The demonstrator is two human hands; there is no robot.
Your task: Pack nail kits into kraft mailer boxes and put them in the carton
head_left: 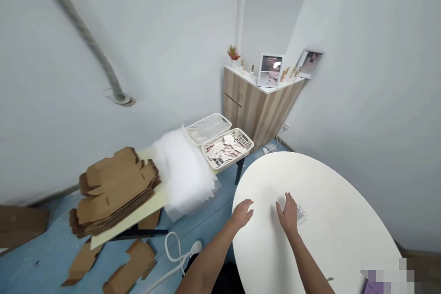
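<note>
Both my hands rest on a white oval table (330, 193). My left hand (242, 213) lies near the table's left edge with its fingers curled loosely and nothing in it. My right hand (288, 213) lies flat with fingers stretched out, partly covering a small clear packet with dark print (301, 213) that sticks out at its right side.
A low table (151, 204) to the left carries a stack of flat cardboard boxes (113, 188), a heap of white foam sheets (181, 170) and two white baskets (220, 140). More cardboard (132, 266) lies on the blue floor. A wooden corner cabinet (257, 105) stands behind.
</note>
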